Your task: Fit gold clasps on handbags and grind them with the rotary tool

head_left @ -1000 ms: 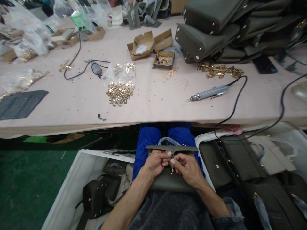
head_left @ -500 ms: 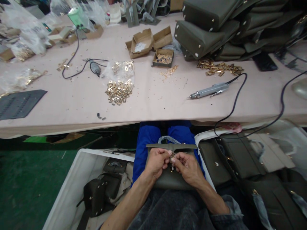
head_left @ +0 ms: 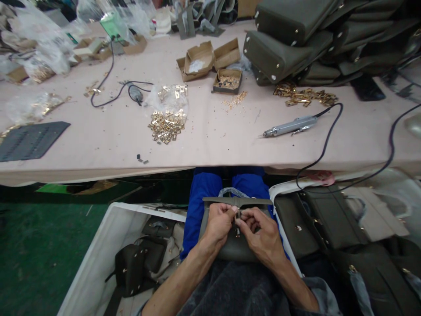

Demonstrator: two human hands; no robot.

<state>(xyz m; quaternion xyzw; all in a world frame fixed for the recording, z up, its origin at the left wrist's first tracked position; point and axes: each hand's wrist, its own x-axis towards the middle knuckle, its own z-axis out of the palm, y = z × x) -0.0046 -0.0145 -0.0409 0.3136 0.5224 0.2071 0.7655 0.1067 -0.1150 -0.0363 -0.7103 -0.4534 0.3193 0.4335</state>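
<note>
An olive-green leather bag (head_left: 234, 249) rests on my lap, below the table edge. My left hand (head_left: 219, 223) and my right hand (head_left: 259, 230) meet over its front, fingertips pinched together on a small metal clasp (head_left: 237, 216) at the bag's top middle. The bag's flat top edge (head_left: 237, 201) shows just beyond my fingers. Most of the clasp is hidden by my fingertips.
A corded electric screwdriver (head_left: 289, 126) lies on the pink table (head_left: 210, 140). Gold fittings (head_left: 166, 125) are piled at centre, more (head_left: 304, 96) at right. Finished bags (head_left: 296, 39) are stacked at back right. White bins with bags stand at my left (head_left: 98, 259) and right (head_left: 315, 219).
My hands stay pinched on the clasp, with only small finger shifts. The view has drifted slightly.
</note>
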